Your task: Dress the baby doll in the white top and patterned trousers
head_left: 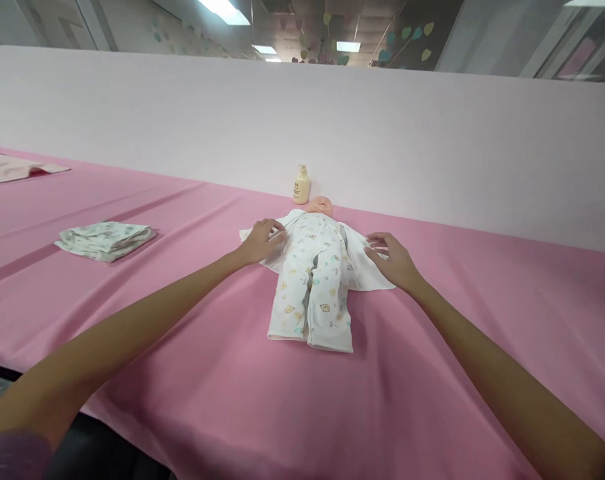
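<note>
A baby doll (321,205) lies on its back on the pink tablecloth, its head toward the wall. Printed white baby pants (326,308) cover its lower part, legs pointing toward me. A white baby top (365,268) spreads out on both sides of the body. My left hand (263,240) is over the top's left side, fingers curved and a little apart, beside the doll. On the other side, my right hand (391,259) hovers at or just over the right part of the top, its fingers spread. Neither hand visibly grips the fabric; whether the fingertips touch it, I cannot tell.
A cream pump bottle (301,185) stands behind the doll's head, against the white wall (182,120). Folded printed cloth (105,240) lies to the left on the pink tablecloth (207,393). A pale pink cloth (12,168) is at the far left.
</note>
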{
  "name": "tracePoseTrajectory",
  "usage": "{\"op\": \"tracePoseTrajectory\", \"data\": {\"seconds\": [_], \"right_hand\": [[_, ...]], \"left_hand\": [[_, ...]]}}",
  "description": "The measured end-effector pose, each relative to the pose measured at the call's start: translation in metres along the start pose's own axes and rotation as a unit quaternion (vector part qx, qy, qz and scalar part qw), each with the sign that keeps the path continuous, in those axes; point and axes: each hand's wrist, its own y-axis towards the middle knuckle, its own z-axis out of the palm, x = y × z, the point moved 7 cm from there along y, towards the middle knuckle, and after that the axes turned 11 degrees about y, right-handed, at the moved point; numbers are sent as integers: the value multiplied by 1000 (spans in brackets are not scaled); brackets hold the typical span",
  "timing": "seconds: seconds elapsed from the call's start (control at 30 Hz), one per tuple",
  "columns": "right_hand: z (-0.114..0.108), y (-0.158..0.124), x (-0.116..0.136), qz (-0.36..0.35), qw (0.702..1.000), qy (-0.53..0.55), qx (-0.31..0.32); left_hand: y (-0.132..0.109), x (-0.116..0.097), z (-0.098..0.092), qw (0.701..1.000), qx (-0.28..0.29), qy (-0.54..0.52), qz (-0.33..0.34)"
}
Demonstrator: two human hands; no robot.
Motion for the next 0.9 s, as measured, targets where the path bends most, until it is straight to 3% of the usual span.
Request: {"op": "tracePoseTrajectory", "data": {"seconds": [0.13,0.27,0.4,0.5,0.67,0.9], "right_hand": [[48,58,10,39,992,91,73],[81,89,1,66,986,93,125],[87,96,-22,96,986,95,103],[89,94,-32,109,982,81,129],[87,89,-21,75,975,76,196],[87,77,3,40,960,178,213]], "left_hand": [[46,-22,28,995,43,-80,-36],[62,-27,38,995,19,-83,-59],[58,-19,42,994,38,-76,-68],[56,-16,43,991,65,-84,-78],[59,-20,40,991,116,-47,-49],[53,-26,21,976,216,-14,3]]}}
